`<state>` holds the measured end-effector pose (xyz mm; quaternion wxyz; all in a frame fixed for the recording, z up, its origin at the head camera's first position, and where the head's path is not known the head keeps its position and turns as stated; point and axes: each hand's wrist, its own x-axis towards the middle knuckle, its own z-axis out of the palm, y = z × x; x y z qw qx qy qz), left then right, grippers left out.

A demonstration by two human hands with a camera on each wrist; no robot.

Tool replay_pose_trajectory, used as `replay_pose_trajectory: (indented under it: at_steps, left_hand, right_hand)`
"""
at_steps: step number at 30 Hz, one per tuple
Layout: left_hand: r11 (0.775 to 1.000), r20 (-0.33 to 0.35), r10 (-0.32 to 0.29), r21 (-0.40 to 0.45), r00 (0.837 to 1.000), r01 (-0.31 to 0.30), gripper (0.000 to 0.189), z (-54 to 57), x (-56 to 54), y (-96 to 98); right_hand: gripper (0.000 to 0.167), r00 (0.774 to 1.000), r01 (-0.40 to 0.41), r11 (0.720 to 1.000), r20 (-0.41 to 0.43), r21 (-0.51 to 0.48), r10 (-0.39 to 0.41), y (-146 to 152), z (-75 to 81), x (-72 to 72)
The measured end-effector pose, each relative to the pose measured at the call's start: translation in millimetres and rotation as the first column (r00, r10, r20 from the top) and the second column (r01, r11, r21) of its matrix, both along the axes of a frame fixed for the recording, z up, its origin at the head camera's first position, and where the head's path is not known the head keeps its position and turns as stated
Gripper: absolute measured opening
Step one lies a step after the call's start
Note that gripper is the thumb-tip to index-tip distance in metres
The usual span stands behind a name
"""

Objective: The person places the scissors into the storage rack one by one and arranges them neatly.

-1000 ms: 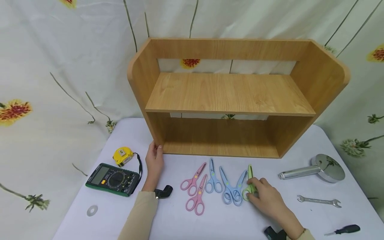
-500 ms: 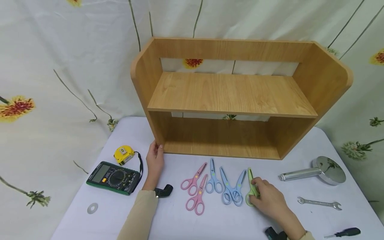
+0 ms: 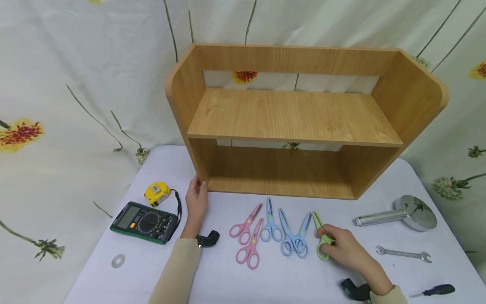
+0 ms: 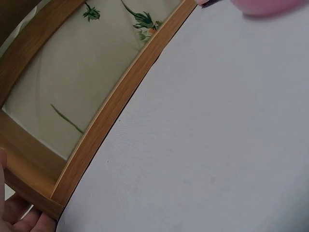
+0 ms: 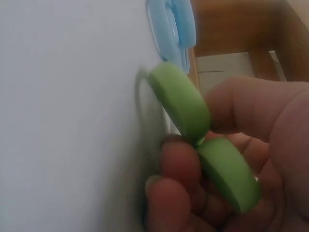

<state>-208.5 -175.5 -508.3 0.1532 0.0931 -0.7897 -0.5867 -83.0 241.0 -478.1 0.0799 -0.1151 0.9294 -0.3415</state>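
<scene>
- Your right grip [image 3: 344,248] was pinched on the green scissors [image 3: 325,239], thumb on one side of the handle loops and fingertips on the other, likely because the loops gave you more to hold than the slim blades.
- Those scissors sat at the right end of the row, blades pointing away from you towards the wooden shelf unit [image 3: 296,116]; that direction left the tip clear of your fingers. Whether the blades touched the surface [image 3: 224,287] could not be told.
- Your left grip [image 3: 196,207] was closed round the unit's lower left front corner, thumb in front; this looked like a steadying hold, as the unit stood upright and nothing showed it being lifted.
- Beside the green pair, blue scissors [image 3: 270,223] and pink scissors [image 3: 253,245] lay with handles towards you, which probably made each easy to reach. The rightmost blue blades spread in a V; one pair or two overlapping, you could not be sure.
- The multimeter [image 3: 133,221] and tape measure [image 3: 157,193] lay left of your left arm, the shower head [image 3: 417,213], wrench [image 3: 403,253] and screwdriver [image 3: 438,290] at the right, seemingly out of the scissors' way.
</scene>
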Motion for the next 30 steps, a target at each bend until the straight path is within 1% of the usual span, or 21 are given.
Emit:
replay_pose_trajectory:
  at_steps: [3,6,9,10,12,14,17,19,20,22,25,26,28,29,30]
  left_hand:
    - [1.0,-0.004,-0.006,-0.002,1.0,0.006,0.046,0.1,0.0,0.0]
    - [1.0,-0.007,0.0,-0.007,1.0,0.0,0.046,0.5,0.5,0.2]
    - [1.0,-0.011,0.008,-0.009,1.0,-0.008,0.046,1.2,0.9,0.6]
    - [1.0,-0.014,0.008,-0.007,1.0,-0.008,0.046,1.2,0.8,0.6]
    - [1.0,-0.018,0.006,-0.001,1.0,-0.006,0.045,1.5,0.5,1.2]
    - [1.0,-0.019,0.003,0.005,1.0,-0.003,0.046,2.0,0.5,2.2]
    - [1.0,-0.02,0.001,0.013,1.0,-0.001,0.045,3.0,0.5,3.5]
    - [1.0,-0.018,0.002,0.015,1.0,-0.002,0.046,3.8,0.4,3.8]
    - [1.0,-0.021,0.004,0.018,1.0,-0.004,0.045,4.0,-0.1,3.8]
    - [1.0,-0.024,0.003,0.025,1.0,-0.002,0.046,4.7,-0.4,3.8]
    - [1.0,-0.026,0.003,0.02,1.0,-0.002,0.045,5.0,-0.7,3.8]
    - [1.0,-0.022,0.003,0.015,1.0,-0.003,0.045,5.2,-0.4,3.8]
    - [1.0,-0.015,0.003,0.006,1.0,-0.003,0.045,5.2,0.2,3.6]
    - [1.0,-0.011,0.003,0.001,1.0,-0.003,0.045,5.1,0.6,3.5]
    - [1.0,-0.007,0.003,-0.002,1.0,-0.003,0.045,5.0,1.3,3.5]
  right_hand:
    - [0.017,1.0,-0.017,1.0,-0.025,-0.013,0.016,2,0.7,-0.5]
    - [0.014,1.0,-0.019,0.997,0.009,-0.07,0.019,3,1.2,-2.1]
    - [0.018,0.998,-0.006,0.992,0.06,-0.129,0.014,5,2.3,-7.0]
    - [0.019,0.997,0.0,0.989,0.082,-0.147,0.012,6,3.9,-9.1]
    - [0.023,0.995,-0.008,0.984,0.098,-0.18,0.026,7,8.6,-13.9]
    - [0.026,0.992,-0.031,0.976,0.116,-0.216,0.057,8,19.7,-18.6]
    - [0.026,0.983,-0.123,0.952,0.098,-0.28,0.156,6,47.4,-24.7]
    - [0.025,0.972,-0.189,0.928,0.076,-0.321,0.224,2,73.3,-28.3]
    - [0.023,0.962,-0.238,0.908,0.044,-0.344,0.269,0,87.0,-30.9]
    - [0.021,0.937,-0.332,0.86,-0.03,-0.387,0.348,-8,115.9,-36.4]
    - [0.023,0.898,-0.432,0.798,-0.121,-0.42,0.422,-26,161.0,-48.5]
    - [0.025,0.892,-0.446,0.788,-0.135,-0.425,0.431,-32,175.8,-53.2]
    - [0.031,0.902,-0.424,0.803,-0.117,-0.418,0.415,-50,203.9,-63.6]
    - [0.036,0.903,-0.423,0.81,-0.116,-0.406,0.413,-60,215.7,-70.7]
    - [0.04,0.907,-0.417,0.824,-0.112,-0.384,0.407,-71,225.9,-78.8]
